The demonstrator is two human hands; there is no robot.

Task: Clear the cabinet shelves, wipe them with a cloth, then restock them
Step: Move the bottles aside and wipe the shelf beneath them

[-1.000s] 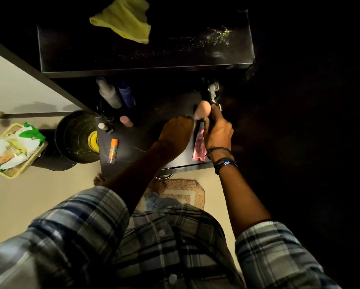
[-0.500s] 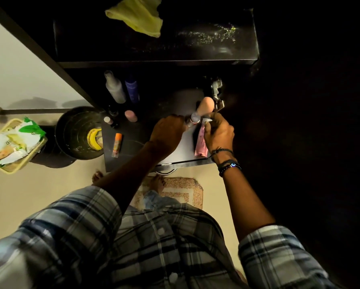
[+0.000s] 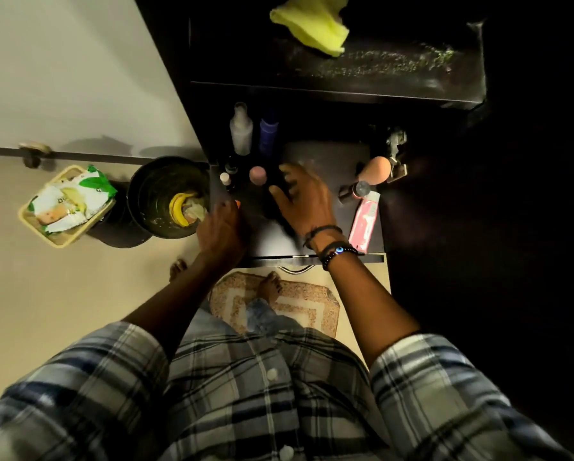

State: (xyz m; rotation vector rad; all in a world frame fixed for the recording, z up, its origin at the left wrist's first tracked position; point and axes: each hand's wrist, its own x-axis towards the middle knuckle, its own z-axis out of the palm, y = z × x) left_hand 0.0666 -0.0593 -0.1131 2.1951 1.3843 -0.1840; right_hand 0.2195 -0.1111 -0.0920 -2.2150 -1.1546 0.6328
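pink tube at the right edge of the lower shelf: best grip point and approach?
Grip the pink tube across its flat mid-body, thumb and finger on the two long edges, coming from above and the front. It lies flat, lengthwise front to back, cap end toward the small bottle. The right hand is nearer and open; the shelf's right side looks tight.

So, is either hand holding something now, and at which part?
The left hand covers an orange stick; only its tip shows, so a hold cannot be told. The right hand is open, holding nothing.
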